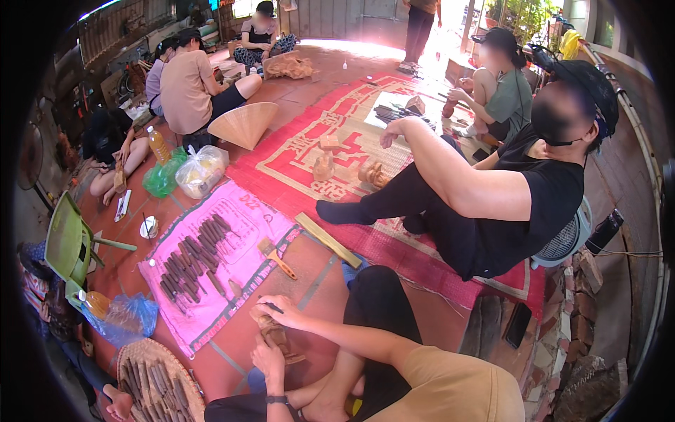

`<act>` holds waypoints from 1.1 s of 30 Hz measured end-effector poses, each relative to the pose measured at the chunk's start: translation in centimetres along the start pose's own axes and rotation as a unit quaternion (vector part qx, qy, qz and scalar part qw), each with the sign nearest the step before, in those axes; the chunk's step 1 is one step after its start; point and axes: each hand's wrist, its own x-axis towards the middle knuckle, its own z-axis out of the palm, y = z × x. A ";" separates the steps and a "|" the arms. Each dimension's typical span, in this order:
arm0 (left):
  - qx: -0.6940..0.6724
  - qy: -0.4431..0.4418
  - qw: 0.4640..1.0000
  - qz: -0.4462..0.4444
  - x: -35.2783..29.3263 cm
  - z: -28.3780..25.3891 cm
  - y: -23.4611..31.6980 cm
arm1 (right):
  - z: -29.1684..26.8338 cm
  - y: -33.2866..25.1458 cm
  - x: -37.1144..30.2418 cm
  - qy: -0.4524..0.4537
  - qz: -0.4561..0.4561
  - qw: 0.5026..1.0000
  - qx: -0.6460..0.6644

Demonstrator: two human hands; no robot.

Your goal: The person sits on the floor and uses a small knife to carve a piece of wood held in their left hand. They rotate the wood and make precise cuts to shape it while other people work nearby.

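In my lap I have a light-brown wood carving (275, 336), standing roughly upright. My left hand (268, 359), a dark band on its wrist, is wrapped round the carving's lower side. My right hand (283, 311) is closed at the carving's top, gripping a slim dark carving tool (270, 305); its working tip is hard to make out. Just beyond lie a wide brush (278, 260) with a wooden handle and a pink cloth sack (176, 309). Several dark-handled carving tools (193, 260) are spread in rows over the sack.
At lower left, a round woven basket (126, 352) holds more tools, near a blue plastic bag (130, 320) and a green chair (67, 235). A wooden plank (327, 239) borders the red mat (281, 158). A co-worker in black (520, 211) sits at right; other people sit farther off.
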 end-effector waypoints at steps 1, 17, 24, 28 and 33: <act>0.012 0.018 1.000 0.015 0.1 0.6 -0.7 | 0.1 -0.4 0.1 0.006 -0.011 1.000 -0.003; -0.080 0.056 0.993 0.062 0.5 1.5 -2.3 | 0.0 -1.1 0.4 0.014 -0.023 1.000 0.012; -0.074 0.019 0.997 -0.011 0.6 1.3 -1.8 | -0.5 -2.3 0.3 -0.006 0.017 0.998 0.058; -0.067 0.031 0.997 0.021 0.9 2.3 -2.7 | -0.8 -3.3 0.1 0.001 0.014 0.998 0.053; 0.005 0.035 0.997 0.073 0.7 2.3 -2.5 | -0.5 -1.4 0.3 0.011 -0.003 0.999 0.032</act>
